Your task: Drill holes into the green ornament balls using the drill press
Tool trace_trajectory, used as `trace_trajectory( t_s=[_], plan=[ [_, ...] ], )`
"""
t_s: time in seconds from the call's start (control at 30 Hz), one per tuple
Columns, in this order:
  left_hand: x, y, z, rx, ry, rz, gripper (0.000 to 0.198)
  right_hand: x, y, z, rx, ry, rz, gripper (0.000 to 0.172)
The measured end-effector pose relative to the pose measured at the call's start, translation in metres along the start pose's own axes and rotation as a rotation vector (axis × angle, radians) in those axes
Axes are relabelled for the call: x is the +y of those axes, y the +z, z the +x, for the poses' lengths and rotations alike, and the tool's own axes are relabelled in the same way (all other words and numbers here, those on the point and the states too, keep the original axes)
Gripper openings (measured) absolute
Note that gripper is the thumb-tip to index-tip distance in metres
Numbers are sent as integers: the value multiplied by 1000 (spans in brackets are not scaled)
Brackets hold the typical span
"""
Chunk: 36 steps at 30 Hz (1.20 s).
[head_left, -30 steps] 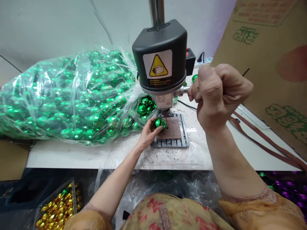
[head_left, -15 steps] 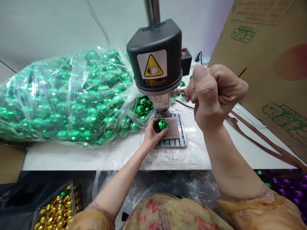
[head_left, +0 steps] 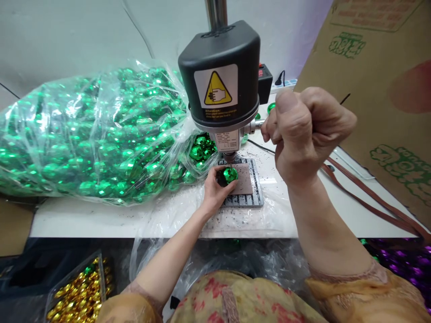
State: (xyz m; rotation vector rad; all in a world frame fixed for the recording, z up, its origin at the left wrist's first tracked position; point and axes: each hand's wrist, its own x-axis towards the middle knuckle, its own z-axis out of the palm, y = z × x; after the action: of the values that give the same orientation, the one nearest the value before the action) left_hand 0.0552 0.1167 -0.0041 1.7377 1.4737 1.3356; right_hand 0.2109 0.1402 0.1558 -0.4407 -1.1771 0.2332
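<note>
A black bench drill press (head_left: pixel 220 74) stands on the white table (head_left: pixel 101 217). My left hand (head_left: pixel 214 189) is closed around a shiny green faceted ball (head_left: pixel 230 174), which it keeps on the brown pad (head_left: pixel 244 178) of the drill's slotted base, right under the chuck (head_left: pixel 230 157). My right hand (head_left: pixel 305 132) is a raised fist wrapped round the drill's feed lever (head_left: pixel 256 127) at the machine's right side. The drill bit's tip is hidden between chuck and ball.
A big clear plastic bag of green balls (head_left: pixel 94 134) fills the table's left half. A cardboard box (head_left: pixel 380 85) leans at the right, with brown straps (head_left: pixel 363 197) below it. Gold balls (head_left: pixel 79 291) sit in a tray low left, purple ones (head_left: pixel 404 264) low right.
The view has shifted slightly. My left hand still keeps the green ball under the chuck and my right fist stays on the lever, barely moved.
</note>
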Motion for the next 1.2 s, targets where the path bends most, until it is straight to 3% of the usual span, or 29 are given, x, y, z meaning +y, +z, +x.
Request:
trace_trajectory(
  t_s=[0.13, 0.4, 0.57, 1.2],
  plan=[
    [3, 5, 2, 7, 51, 55, 42, 0, 0, 3, -21, -51, 75, 55],
    [0, 7, -3, -66, 23, -4, 47, -1, 0, 0, -23, -28, 7, 55],
    [1, 6, -3, -82, 3, -40, 48, 6, -1, -3, -52, -158, 83, 58],
    [-2, 7, -3, -81, 5, -85, 50, 17, -3, -21, 28, -309, 72, 52]
  ],
)
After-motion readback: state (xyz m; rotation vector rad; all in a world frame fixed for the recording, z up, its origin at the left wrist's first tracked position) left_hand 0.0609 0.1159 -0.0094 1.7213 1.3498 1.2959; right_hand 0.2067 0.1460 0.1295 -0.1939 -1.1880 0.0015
